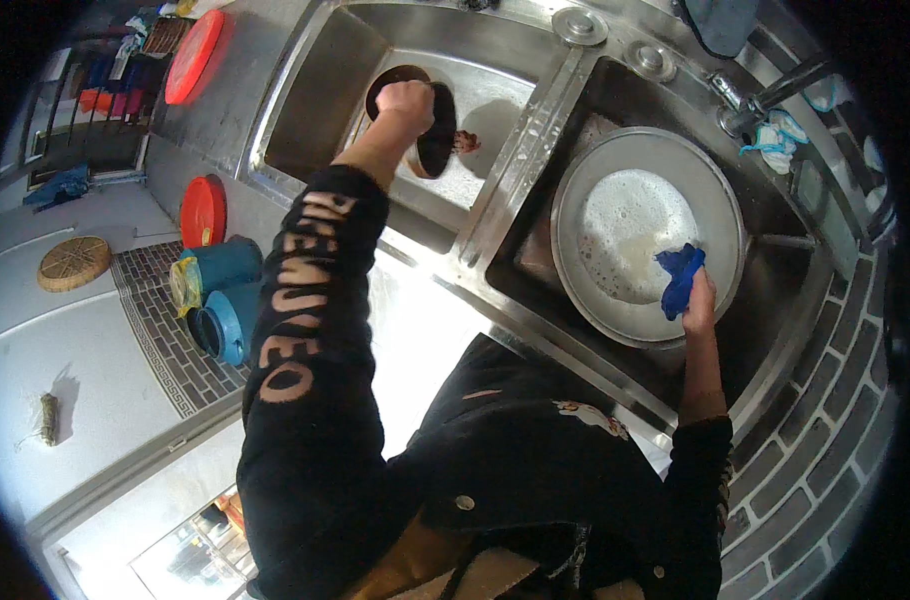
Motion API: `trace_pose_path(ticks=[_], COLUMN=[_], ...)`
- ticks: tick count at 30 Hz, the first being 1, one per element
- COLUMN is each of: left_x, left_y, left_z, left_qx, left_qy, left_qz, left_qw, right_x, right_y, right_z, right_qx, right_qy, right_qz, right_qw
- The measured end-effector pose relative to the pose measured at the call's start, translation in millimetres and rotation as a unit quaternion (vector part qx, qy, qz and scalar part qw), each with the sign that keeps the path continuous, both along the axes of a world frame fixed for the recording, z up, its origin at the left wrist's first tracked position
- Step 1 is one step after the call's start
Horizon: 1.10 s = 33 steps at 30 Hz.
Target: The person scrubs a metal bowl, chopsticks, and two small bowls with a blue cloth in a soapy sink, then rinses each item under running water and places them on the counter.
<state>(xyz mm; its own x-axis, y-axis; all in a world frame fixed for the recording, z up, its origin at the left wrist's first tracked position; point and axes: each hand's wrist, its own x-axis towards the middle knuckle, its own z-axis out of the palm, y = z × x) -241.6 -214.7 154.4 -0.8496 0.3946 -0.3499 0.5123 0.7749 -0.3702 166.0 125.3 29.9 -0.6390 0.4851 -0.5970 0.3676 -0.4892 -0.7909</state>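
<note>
My left hand (406, 105) reaches into the left basin of a steel double sink (492, 187), its fingers curled at a dark bowl-like vessel whose exact shape is partly hidden. Beside it a second dark, round-walled vessel (434, 142) stands tilted; whether the two are joined I cannot tell. Reddish scraps (466, 142) lie on the basin floor. In my right hand (699, 301) is a bunched blue cloth (680, 279), held over the near right part of a large round metal basin (729, 225). Foamy, cloudy water (635, 217) covers the bottom of that basin, which sits in the right sink.
A faucet (747, 112) rises at the back right, with blue-edged white cloths (777, 142) by its base. Two drain strainers (579, 26) rest on the sink's back ledge. Red round lids or basins (203, 213), teal containers (222, 277) and a woven basket (74, 263) are at the left.
</note>
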Motion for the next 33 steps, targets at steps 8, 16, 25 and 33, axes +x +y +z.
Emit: trace_pose_path(ticks=[8,16,25,33], left_x=[6,77,187,201], left_y=[7,45,184,211], left_z=[84,135,-31,-100], left_qx=[0.018,0.314,0.199,0.116], left_qy=[0.104,0.108,-0.221,-0.237], left_qz=[-0.015,-0.062,-0.069,-0.075], left_qw=[0.994,0.941,0.952,0.962], right_x=[-3,-7,-41,-38], right_y=[-9,29,49,11], right_z=[13,-43,-53,-97], right_qx=[0.008,0.241,0.610,0.563], right_qy=[0.022,-0.065,-0.249,-0.309], right_qz=[-0.028,0.056,0.310,0.316], right_qw=[0.999,0.967,0.686,0.698])
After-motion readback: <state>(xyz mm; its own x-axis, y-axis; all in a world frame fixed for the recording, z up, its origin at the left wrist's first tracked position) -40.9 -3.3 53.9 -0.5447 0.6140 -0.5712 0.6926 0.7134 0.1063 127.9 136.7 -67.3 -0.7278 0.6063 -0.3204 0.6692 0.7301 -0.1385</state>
